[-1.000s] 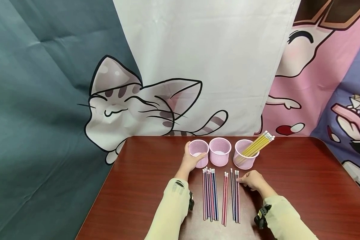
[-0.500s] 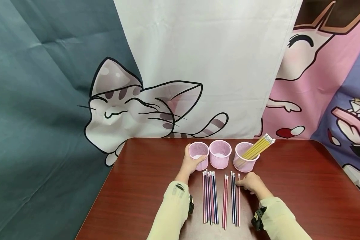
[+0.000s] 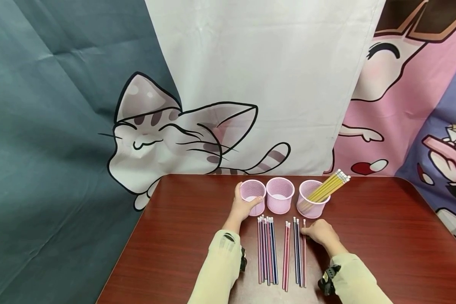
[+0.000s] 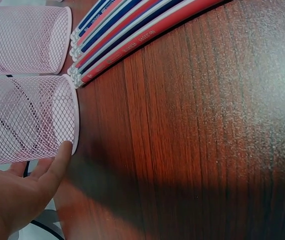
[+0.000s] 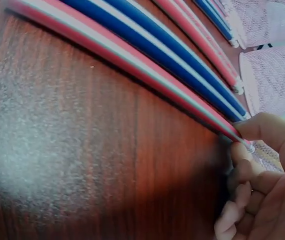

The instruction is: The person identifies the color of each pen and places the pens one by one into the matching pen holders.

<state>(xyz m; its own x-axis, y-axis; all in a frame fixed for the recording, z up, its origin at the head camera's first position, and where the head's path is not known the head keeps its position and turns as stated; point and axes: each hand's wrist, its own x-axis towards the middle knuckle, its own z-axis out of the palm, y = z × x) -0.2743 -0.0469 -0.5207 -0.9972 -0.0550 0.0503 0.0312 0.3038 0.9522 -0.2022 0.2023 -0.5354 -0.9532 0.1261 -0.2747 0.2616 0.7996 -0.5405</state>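
Observation:
My left hand (image 3: pixel 242 208) grips the left pink mesh pencil cup (image 4: pixel 27 120), thumb over the near rim and fingers round its outer side. That cup stands upright and has no pencils in it. On the right, my right hand (image 3: pixel 321 232) pinches a red-and-white striped pencil (image 3: pixel 304 261) between thumb and forefinger, close to its eraser end. This pencil lies along the table, just right of a pair of blue striped pencils (image 3: pixel 297 253). In the right wrist view, the other fingers of that hand are curled beneath the forefinger.
Beside the held cup stands a second pink mesh cup (image 3: pixel 279 207). A third cup (image 3: pixel 313 210), at the right, holds several yellow pencils (image 3: pixel 328 185) leaning right. Two red pencils (image 3: pixel 286 261) and a mixed row of pencils (image 3: pixel 267 253) lie on the brown table (image 3: pixel 182 236).
The red striped pencil has come slightly apart from the blue pair, and my right fingers have settled at its eraser end. My left hand stays on the cup.

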